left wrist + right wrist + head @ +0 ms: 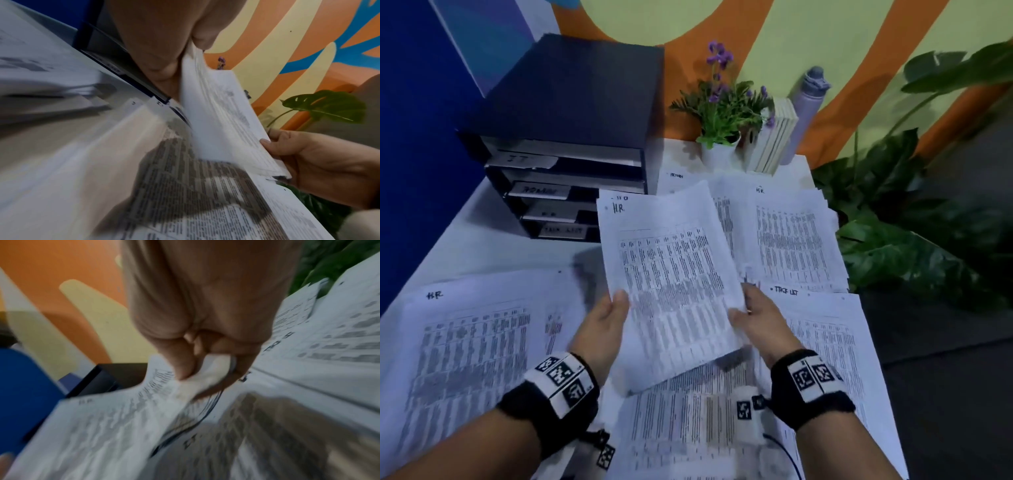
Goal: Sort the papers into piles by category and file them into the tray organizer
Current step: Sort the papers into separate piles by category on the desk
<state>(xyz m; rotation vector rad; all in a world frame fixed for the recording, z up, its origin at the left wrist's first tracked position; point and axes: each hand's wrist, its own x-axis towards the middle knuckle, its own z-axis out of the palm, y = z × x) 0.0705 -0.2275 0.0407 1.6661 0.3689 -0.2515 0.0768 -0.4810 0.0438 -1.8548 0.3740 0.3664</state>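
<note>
A stack of printed sheets marked "HR" [671,274] hangs above the table between both hands. My left hand [609,318] grips its left edge, thumb on top. My right hand [753,315] pinches its right edge; the right wrist view shows thumb and fingers closed on the paper [164,394]. In the left wrist view the same stack [222,116] runs from my left hand to my right hand [308,159]. The dark tray organizer [571,144] with labelled drawers stands at the back left. Paper piles lie around: an HR pile [476,349] at left, another HR pile [791,240] at back right, a task list pile [832,342] at right.
A potted purple flower [722,113], upright booklets [774,137] and a grey bottle [808,109] stand at the table's back. A large leafy plant [914,240] is off the right edge. More sheets [688,428] lie under my wrists. A blue wall borders the left.
</note>
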